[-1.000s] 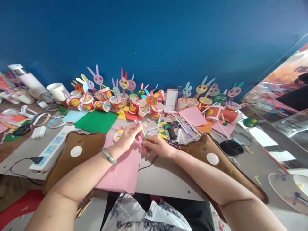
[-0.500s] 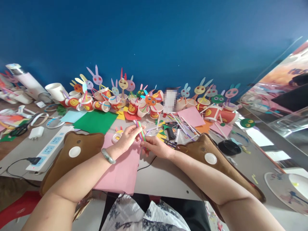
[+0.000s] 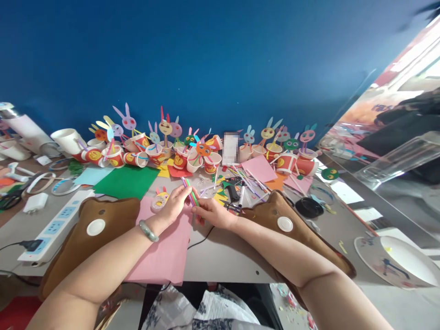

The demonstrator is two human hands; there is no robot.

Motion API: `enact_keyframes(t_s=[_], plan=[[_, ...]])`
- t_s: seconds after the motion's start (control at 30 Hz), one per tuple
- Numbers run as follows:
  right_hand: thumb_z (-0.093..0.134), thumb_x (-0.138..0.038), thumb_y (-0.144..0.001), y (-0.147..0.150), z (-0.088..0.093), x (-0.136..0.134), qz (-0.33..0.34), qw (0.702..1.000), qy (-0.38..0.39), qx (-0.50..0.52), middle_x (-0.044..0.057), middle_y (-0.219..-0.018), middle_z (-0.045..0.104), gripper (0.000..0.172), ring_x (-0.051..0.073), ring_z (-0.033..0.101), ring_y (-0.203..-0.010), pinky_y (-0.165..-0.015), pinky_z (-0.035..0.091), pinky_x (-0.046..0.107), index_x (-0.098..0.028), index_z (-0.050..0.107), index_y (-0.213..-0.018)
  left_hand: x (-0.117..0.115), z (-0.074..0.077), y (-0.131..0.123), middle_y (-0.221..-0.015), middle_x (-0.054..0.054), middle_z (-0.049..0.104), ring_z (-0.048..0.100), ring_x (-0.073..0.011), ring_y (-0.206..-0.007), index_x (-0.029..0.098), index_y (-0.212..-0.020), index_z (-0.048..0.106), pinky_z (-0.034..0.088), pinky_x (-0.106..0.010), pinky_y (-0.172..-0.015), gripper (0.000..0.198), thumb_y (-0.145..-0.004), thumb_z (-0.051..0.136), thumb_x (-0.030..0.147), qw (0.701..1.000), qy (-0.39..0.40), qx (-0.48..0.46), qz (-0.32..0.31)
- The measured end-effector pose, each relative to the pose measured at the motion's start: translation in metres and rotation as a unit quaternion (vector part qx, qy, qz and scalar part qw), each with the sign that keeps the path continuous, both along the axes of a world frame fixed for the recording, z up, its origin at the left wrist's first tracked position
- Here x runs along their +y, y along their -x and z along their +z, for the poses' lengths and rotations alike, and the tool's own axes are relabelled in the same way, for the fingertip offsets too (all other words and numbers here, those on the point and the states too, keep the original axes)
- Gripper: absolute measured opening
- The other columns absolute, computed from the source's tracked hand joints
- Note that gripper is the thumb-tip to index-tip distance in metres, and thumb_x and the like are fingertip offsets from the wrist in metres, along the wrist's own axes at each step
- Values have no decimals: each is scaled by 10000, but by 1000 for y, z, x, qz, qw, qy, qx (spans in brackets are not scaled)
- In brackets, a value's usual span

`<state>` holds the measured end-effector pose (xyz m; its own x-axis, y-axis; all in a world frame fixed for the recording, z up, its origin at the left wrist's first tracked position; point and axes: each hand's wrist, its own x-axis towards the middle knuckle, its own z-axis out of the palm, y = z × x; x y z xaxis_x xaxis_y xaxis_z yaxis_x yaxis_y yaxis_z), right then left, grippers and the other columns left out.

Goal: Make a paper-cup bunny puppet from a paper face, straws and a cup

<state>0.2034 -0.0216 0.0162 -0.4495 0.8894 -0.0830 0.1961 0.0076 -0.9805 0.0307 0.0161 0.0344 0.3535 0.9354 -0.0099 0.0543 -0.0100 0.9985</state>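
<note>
Purple, green and pink thin sticks (image 3: 193, 197), bundled, held up off the table (image 3: 230, 259) by the right edge of pink paper (image 3: 161, 256). Gripped near the top by left hand (image 3: 176, 201), pinched lower down by right hand (image 3: 215, 213), both closed. Step in hand, probably: sorting or evening up the bundle. Likely needed next: one hand steady, other loosened enough to shift single sticks. Beyond: loose sticks (image 3: 252, 178), then paper cups (image 3: 181, 159) with rabbit faces (image 3: 165, 128) before blue wall (image 3: 206, 55).

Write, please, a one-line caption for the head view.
Left hand and right hand hold slim coloured sticks before paper rabbits and a blue wall.
</note>
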Motion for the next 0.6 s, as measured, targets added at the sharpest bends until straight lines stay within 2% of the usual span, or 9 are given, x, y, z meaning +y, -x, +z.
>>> enact_keyframes(t_s=[0.13,0.27,0.33,0.43,0.53,0.6], plan=[[585,-682,-871,-1,-5,0,2,1000,-5,-6,2,-609,664,513,114,595,-490,-506,464,234,-196,508,-727,-3,1,-6,-768,-32,621,592,-165,-717,181,-818,615,467,-260,-619,313,-872,585,488,992,73,-105,-23],[538,-622,-927,1,-9,2,13,997,-49,-51,14,-607,666,499,117,591,-515,-538,453,235,-198,502,-667,-1,5,-12,-673,6,529,558,-140,-634,193,-797,537,460,-254,-576,275,-855,636,443,961,158,-227,-26],[530,-550,-955,3,-4,0,9,991,-85,-103,18,-598,659,475,119,582,-522,-548,432,235,-195,511,-640,3,4,-11,-640,36,465,512,-107,-590,194,-786,501,450,-232,-570,256,-846,662,384,945,176,-277,-15],[554,-465,-960,4,21,-12,-28,966,-166,-194,17,-610,654,402,124,573,-548,-574,399,241,-189,564,-668,10,0,-7,-601,69,393,386,-57,-487,190,-765,465,379,-192,-499,266,-863,655,348,942,178,-283,5],[626,-427,-920,-7,64,-27,-55,916,-300,-262,25,-669,671,255,141,582,-607,-609,377,257,-197,663,-817,14,-8,-6,-574,82,375,307,-43,-426,190,-746,448,281,-186,-420,292,-872,652,357,959,170,-227,10],[599,-410,-933,-22,93,-32,-91,901,-331,-267,29,-684,679,242,137,574,-599,-614,385,261,-199,685,-851,12,-9,-6,-583,86,388,307,-36,-422,180,-788,484,260,-176,-410,258,-858,669,345,960,175,-217,6]])
